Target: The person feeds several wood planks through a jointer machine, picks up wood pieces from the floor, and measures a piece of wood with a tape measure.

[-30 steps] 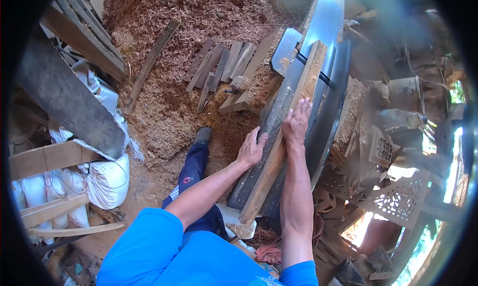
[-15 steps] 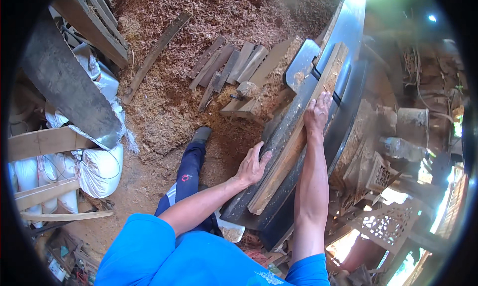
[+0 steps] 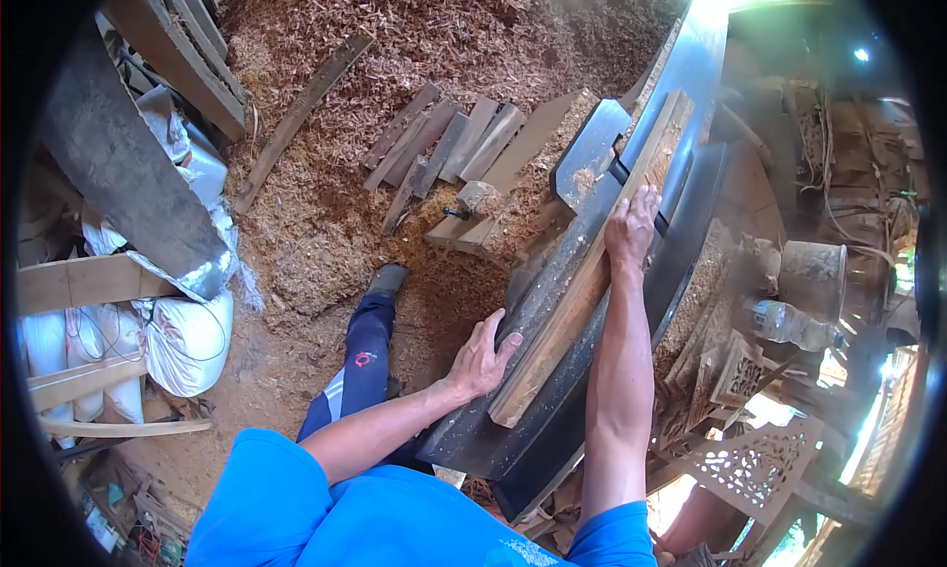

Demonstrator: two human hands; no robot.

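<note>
A long wooden board [image 3: 562, 330] lies lengthwise on the jointer-like machine [image 3: 454, 434], across a dark slot [image 3: 621, 172] in its bed. My right hand [image 3: 629, 226] rests on the board's upper half, fingers extended along it and pointing toward the far end. My left hand [image 3: 478, 365] lies beside the board's lower end on the dark, dust-speckled metal, fingers apart and slightly bent. A pale metal plate [image 3: 582, 152] sits left of the slot, dotted with shavings. My forearms come up from below on either side of the board.
Shavings [image 3: 395, 34] are heaped behind the machine, with short offcuts [image 3: 493, 143] beside it. White sacks [image 3: 187, 345] and leaning planks [image 3: 128, 192] fill the left side. My leg [image 3: 355, 360] stands among sawdust. A bucket [image 3: 811, 281], plastic bottle [image 3: 789, 325] and carved panel [image 3: 740, 468] crowd the right.
The board, with my right hand on it, has slid a little toward the far end, past the slot. The whole machine appears further right as the view has shifted. My left hand stays beside the board.
</note>
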